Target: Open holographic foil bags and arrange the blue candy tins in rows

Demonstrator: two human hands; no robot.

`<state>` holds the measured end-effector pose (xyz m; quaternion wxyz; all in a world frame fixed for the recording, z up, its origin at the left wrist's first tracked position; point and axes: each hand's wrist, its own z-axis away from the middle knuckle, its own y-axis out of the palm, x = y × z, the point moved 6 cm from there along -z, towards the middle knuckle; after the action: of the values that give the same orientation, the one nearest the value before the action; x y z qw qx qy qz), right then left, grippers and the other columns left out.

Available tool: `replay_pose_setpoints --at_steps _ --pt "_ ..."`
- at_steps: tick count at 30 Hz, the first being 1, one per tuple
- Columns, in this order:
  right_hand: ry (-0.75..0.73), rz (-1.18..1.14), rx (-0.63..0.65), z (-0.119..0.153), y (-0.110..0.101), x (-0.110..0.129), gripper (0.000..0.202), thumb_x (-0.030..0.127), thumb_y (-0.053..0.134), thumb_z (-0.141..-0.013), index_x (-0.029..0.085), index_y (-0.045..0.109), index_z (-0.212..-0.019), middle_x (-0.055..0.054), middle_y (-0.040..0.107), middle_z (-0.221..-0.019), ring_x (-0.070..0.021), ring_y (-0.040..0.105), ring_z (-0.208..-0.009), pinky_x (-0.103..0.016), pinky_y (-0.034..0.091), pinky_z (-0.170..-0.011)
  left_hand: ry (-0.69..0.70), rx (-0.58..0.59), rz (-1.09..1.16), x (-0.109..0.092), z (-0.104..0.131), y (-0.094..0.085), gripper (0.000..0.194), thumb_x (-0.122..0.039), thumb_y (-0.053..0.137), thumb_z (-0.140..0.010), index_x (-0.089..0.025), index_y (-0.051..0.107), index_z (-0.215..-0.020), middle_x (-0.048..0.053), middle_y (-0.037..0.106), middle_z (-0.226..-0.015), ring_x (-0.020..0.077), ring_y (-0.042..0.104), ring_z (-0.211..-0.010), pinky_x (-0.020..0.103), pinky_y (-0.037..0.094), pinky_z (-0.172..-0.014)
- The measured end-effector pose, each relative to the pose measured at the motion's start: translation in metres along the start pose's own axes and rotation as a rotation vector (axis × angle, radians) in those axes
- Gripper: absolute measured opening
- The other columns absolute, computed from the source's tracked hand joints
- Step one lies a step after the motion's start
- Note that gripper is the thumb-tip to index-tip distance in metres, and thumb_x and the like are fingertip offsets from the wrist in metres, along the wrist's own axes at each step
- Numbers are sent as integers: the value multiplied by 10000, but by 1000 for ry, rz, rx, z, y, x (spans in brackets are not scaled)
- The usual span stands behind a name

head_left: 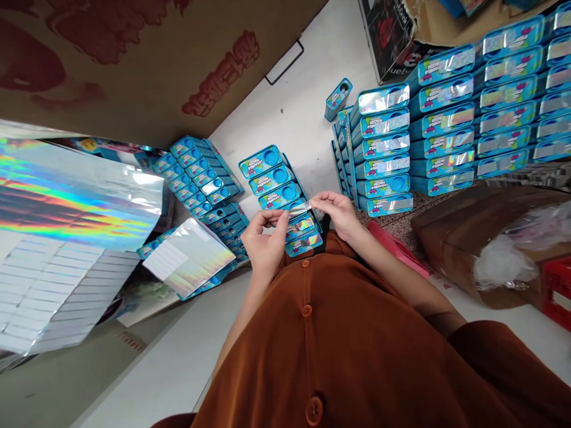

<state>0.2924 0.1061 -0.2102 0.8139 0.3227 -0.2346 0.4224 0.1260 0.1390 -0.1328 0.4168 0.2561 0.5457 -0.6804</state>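
A narrow shiny holographic sticker strip (298, 209) is stretched between my two hands, over a row of blue boxes (263, 162) in front of my body. My left hand (266, 238) pinches its left end between thumb and fingers. At the other end, the fingertips of my right hand (338, 213) are closed on it. The nearest boxes of this row carry shiny strips across their tops, while the farther ones show bare round recesses. Left of my hands lies a sheet of holographic stickers (190, 255) on other blue boxes.
Large holographic sheets (75, 196) hang at the left below a big cardboard carton (147, 59). Rows of blue boxes (446, 122) with shiny strips fill the right. One blue box (338, 99) stands alone on the white surface. A brown carton (459, 238) and red crate (557, 291) are at lower right.
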Motion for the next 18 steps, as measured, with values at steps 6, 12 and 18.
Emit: replay_pose_setpoints --at_steps 6,12,18 --pt "12 -27 3 -1 0 2 237 365 790 -560 202 660 -672 25 654 -664 -112 565 -653 -248 467 -657 -18 -33 7 3 2 0 159 -328 692 -747 -172 665 -765 3 658 -712 115 574 -664 237 458 -671" --pt "-11 -33 18 -1 -2 6 232 366 792 -567 207 657 -670 23 651 -665 -120 575 -679 -255 472 -689 -27 -14 21 3 2 1 155 -319 699 -745 -172 657 -764 3 653 -713 111 567 -662 237 457 -675" --pt "-23 -35 49 4 -1 11 224 362 782 -588 200 661 -684 18 665 -697 -122 592 -698 -267 481 -715 -33 23 31 5 -1 0 171 -337 699 -743 -173 658 -768 -2 642 -708 107 567 -655 230 447 -661"
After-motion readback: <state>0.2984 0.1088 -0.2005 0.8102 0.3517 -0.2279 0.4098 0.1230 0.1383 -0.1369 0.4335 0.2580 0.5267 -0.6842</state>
